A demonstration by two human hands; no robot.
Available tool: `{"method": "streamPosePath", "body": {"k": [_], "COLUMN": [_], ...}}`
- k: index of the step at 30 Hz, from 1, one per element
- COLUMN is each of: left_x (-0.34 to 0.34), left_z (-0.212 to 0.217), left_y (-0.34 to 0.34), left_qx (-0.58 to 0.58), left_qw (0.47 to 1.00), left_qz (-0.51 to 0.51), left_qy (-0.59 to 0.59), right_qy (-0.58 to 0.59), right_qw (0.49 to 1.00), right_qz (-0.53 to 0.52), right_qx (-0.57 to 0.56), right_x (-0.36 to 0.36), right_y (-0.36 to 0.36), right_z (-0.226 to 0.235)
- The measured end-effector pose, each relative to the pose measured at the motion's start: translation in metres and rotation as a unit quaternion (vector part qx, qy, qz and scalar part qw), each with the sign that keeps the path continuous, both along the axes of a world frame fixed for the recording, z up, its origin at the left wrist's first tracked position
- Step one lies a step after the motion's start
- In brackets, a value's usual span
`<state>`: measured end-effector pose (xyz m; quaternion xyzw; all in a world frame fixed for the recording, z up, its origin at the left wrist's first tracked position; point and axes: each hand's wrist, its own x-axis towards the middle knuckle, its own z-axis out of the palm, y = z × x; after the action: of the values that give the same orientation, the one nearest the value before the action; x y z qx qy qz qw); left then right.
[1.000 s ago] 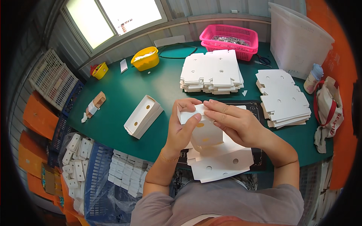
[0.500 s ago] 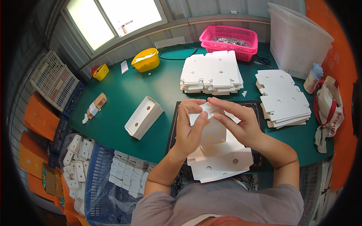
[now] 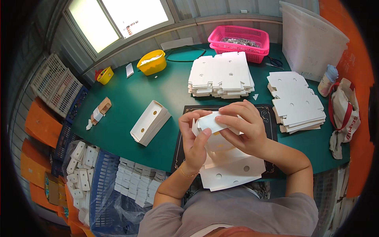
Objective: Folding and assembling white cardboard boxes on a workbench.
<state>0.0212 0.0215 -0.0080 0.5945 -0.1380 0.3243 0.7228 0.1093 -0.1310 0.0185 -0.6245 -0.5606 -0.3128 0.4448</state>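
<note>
Between my hands a partly folded white cardboard box (image 3: 219, 142) is held up above a black mat (image 3: 268, 118). My left hand (image 3: 194, 144) grips its left side, thumb against the front near the top edge. With fingers and thumb my right hand (image 3: 244, 125) pinches the top flap (image 3: 212, 121), which stands raised and tilted. Under the box lie flat white cardboard blanks (image 3: 231, 172) with round holes. To the left, a folded white box (image 3: 151, 123) with two holes rests on the green table.
Two stacks of flat blanks, one behind (image 3: 221, 75) and one at right (image 3: 298, 104), lie on the table. A pink basket (image 3: 239, 38) of small metal pieces, scissors (image 3: 276, 62), yellow tubs (image 3: 151, 63), a bottle (image 3: 328, 81) and a cloth bag (image 3: 342, 114) surround them. A blue crate (image 3: 103, 189) stands lower left.
The top flap has gone from pressed down to lifted and tilted. My right hand's fingers have shifted onto the flap, and my left hand has moved slightly left.
</note>
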Motion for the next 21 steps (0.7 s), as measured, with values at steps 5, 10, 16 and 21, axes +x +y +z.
{"method": "streamPosePath", "body": {"k": [5, 10, 16, 21], "left_x": [0.000, 0.000, -0.003, -0.005], "left_z": [-0.004, 0.001, -0.001, 0.021], "left_y": [-0.001, 0.001, 0.010, 0.028], "left_qx": [0.041, 0.042, 0.218, 0.283], "left_qw": [0.997, 0.999, 0.953, 0.937], "left_qz": [0.013, -0.006, 0.168, 0.150], "left_qy": [-0.059, -0.026, -0.130, -0.140], "right_qy": [-0.009, 0.012, 0.079, 0.100], "right_qw": [1.000, 1.000, 0.997, 0.995], "right_qz": [-0.012, -0.025, -0.011, 0.008], "right_qx": [0.021, 0.012, -0.002, -0.017], "right_x": [-0.002, -0.002, -0.007, -0.005], "right_y": [-0.003, -0.005, -0.008, -0.011], "right_z": [0.002, 0.001, 0.004, 0.007]}}
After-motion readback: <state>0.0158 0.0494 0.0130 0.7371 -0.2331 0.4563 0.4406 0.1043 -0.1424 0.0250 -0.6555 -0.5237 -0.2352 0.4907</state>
